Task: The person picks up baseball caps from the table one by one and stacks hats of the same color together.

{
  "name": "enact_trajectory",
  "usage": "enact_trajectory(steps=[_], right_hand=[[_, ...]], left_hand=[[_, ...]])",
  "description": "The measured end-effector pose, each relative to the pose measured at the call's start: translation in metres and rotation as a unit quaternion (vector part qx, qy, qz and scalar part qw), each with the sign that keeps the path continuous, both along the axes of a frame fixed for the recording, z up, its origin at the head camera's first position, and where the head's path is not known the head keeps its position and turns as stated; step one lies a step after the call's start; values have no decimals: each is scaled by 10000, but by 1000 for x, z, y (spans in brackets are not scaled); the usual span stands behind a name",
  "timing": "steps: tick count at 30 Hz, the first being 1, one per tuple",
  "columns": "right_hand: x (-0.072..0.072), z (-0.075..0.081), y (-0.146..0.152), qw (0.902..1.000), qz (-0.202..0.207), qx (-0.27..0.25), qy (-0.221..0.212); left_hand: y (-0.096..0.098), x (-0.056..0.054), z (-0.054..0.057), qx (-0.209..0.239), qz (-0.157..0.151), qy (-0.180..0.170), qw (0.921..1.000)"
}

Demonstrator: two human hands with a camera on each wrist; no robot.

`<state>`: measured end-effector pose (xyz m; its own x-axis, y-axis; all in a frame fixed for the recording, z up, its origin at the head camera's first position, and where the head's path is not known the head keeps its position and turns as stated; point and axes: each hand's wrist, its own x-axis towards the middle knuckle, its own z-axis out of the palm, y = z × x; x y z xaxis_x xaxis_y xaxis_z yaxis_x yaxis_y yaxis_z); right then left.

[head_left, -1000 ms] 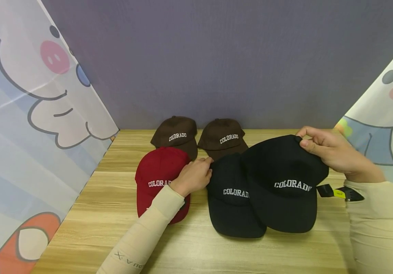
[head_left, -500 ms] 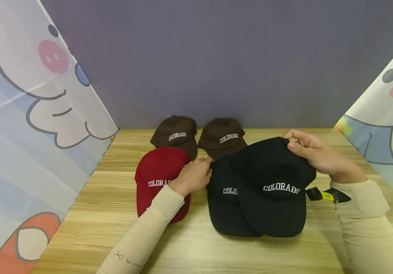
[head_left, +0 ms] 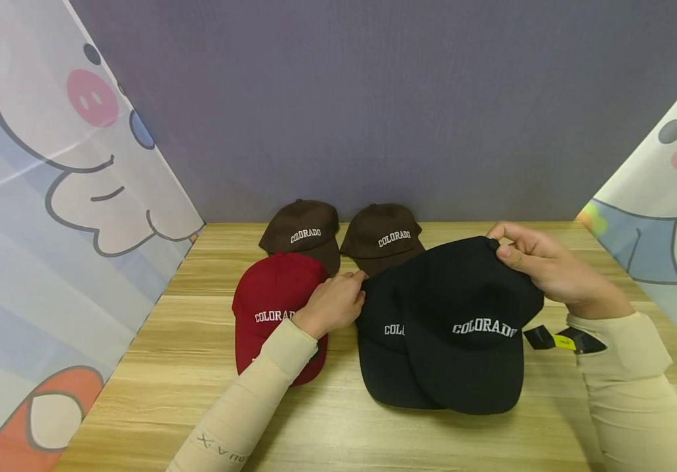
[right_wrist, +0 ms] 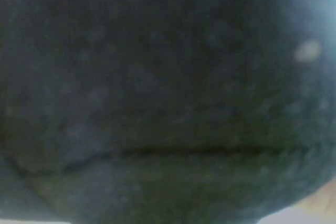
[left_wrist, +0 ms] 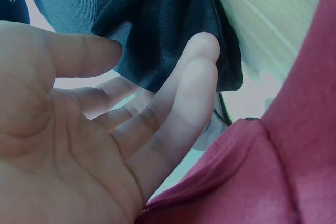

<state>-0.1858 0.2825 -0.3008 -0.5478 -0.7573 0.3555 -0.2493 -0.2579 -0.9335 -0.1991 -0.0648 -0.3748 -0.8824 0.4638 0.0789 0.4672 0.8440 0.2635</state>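
Left grip (head_left: 334, 303) pinched on the lower black cap (head_left: 382, 357); right grip (head_left: 542, 263) pinched on the upper black cap (head_left: 465, 295)

Printed panel (head_left: 25, 229), left: blue and white, cartoon motif.

Red cap (head_left: 276, 285): on the counter (head_left: 173, 393), brim toward the person, white COLORADO partly covered by the left arm.

First brown cap (head_left: 303, 223): against the rear, behind the red one, same lettering.

Left grip: clamped at the lower black cap's left edge (the left wrist view shows thumb on one face of the cloth, some fingers passing behind).

Second brown cap (head_left: 380, 229): rear, just beside the first, same lettering.

Lower black cap: brim toward the person, lettering half hidden.

Upper black cap: overlapping the lower one's right side, lettering nearly whole; cannot tell whether its brim touches the counter.

Right grip: thumb and finger together on the crown's far edge (right wrist view: blurred dark cloth, one seam).

Black piece with a yellow label (head_left: 564, 341): beside the right sleeve (head_left: 628, 367).
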Motion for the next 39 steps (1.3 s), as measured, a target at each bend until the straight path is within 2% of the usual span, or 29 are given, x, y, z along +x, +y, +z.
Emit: enact_trajectory(steps=[20,29,33,39], right_hand=[[-2,-9,-24,9997,82,-233,-68],[-4,-15,-35,9984,226,-340,-390],[-5,-17,-39,9982,251,-346,-410],[-6,-21,-43,9981,255,-336,-458]], left_hand=[[-1,-1,1,62,2,96,9999],[-4,-3,7,298,-113,-16,9995],[-6,-3,12,479,-94,-110,9987],[-9,-3,16,525,-66,-46,9986]])
